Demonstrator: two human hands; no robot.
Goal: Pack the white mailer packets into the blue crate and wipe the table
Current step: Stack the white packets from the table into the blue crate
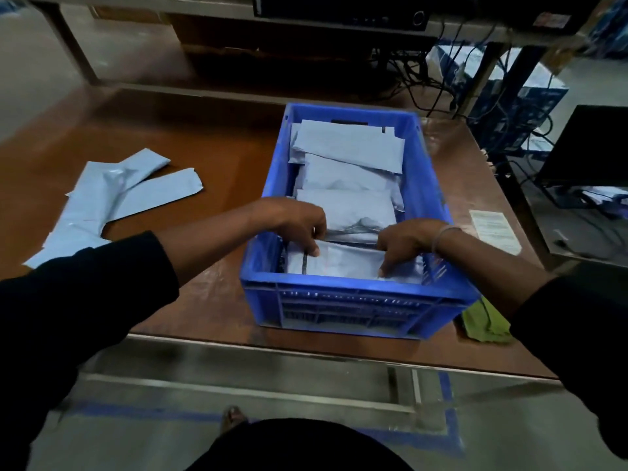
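our left hand (299, 222) and right hand (406, 244) each pinched an end of a white mailer packet (343, 261) at the near end of the blue crate (343, 300); we judged it best lowered flat, with more loose packets (112, 195) waiting on the table (217, 154).
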